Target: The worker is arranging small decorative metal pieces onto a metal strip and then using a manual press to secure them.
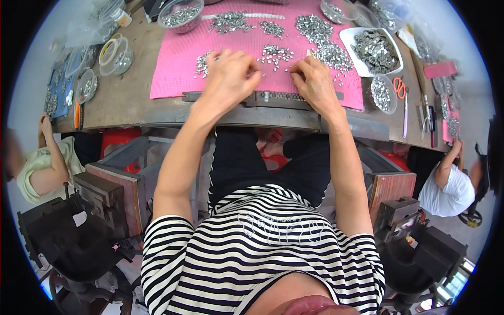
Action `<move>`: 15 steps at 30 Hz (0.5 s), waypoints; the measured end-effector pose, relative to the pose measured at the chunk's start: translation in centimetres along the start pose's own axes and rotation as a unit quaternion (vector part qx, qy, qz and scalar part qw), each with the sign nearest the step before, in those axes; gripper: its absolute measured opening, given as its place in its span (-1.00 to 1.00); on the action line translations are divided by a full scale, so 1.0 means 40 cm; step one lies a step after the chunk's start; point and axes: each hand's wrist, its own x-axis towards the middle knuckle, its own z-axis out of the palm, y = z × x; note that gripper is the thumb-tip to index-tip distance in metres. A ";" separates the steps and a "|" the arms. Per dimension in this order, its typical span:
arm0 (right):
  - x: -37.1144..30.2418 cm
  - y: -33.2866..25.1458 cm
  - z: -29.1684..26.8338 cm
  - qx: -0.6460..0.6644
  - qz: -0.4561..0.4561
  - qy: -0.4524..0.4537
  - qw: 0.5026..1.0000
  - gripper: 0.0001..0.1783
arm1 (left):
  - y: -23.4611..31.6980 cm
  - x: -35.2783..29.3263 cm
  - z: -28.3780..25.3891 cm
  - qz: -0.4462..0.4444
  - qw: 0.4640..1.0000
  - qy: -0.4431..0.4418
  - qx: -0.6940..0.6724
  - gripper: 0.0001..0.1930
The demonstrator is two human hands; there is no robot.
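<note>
Working from the head view, the only view available: both hands rest at the near edge of a pink mat [173, 79] on a worn workbench [126, 105]. The left hand [231, 73] is curled, fingers bent downward over a long dark metal strip [262, 97] lying along the mat's near edge; whether it pinches a part cannot be told. The right hand [315, 81] is likewise curled, fingertips pressed down just beside the strip, apparently pinching something small, though the part itself is hidden. Small silver metal parts [275, 53] lie in loose clusters on the mat just beyond the knuckles, with larger heaps farther back.

Hazards, as judged:
- Either knuckle may sweep the nearest cluster, since the parts lie touching or just beside the hands.
- Parts may roll off the mat's near edge and fall between bench and lap.
- A part held under hidden fingertips may seat crooked in the strip.
- The white tray [375, 52] of parts and the scissors [401, 89] lie near the right hand; a wide reach could catch them.
</note>
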 end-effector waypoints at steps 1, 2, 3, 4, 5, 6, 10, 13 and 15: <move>-0.005 -0.001 -0.006 0.001 0.000 0.001 1.000 -0.89 | -0.008 -0.028 -0.046 -0.005 1.000 -0.017 -0.001 -0.89; -0.010 -0.001 -0.014 0.002 0.000 -0.003 1.000 -0.88 | -0.018 -0.059 -0.094 -0.009 0.999 -0.035 -0.002 -0.88; -0.018 0.004 -0.018 0.002 0.002 -0.007 1.000 -0.87 | -0.025 -0.087 -0.144 -0.050 0.994 -0.098 -0.010 -0.87; -0.025 0.009 -0.021 0.003 0.004 -0.005 1.000 -0.87 | -0.034 -0.117 -0.189 -0.091 0.983 -0.161 -0.016 -0.86; -0.031 0.015 -0.028 0.027 0.013 -0.007 1.000 -0.87 | -0.053 -0.147 -0.218 -0.088 0.983 -0.162 -0.015 -0.86; -0.034 0.017 -0.030 0.053 0.020 -0.011 0.998 -0.87 | -0.072 -0.177 -0.245 -0.113 0.974 -0.196 -0.012 -0.87; -0.036 0.008 -0.030 0.118 0.067 -0.005 0.991 -0.87 | -0.064 -0.195 -0.239 -0.146 0.977 -0.104 -0.116 -0.88; -0.040 0.009 -0.016 0.055 0.050 0.012 0.997 -0.87 | -0.042 -0.135 -0.164 -0.050 0.998 -0.035 -0.014 -0.86; -0.036 -0.003 -0.002 0.045 0.055 0.012 0.997 -0.86 | -0.024 -0.089 -0.090 -0.032 0.999 0.011 -0.027 -0.86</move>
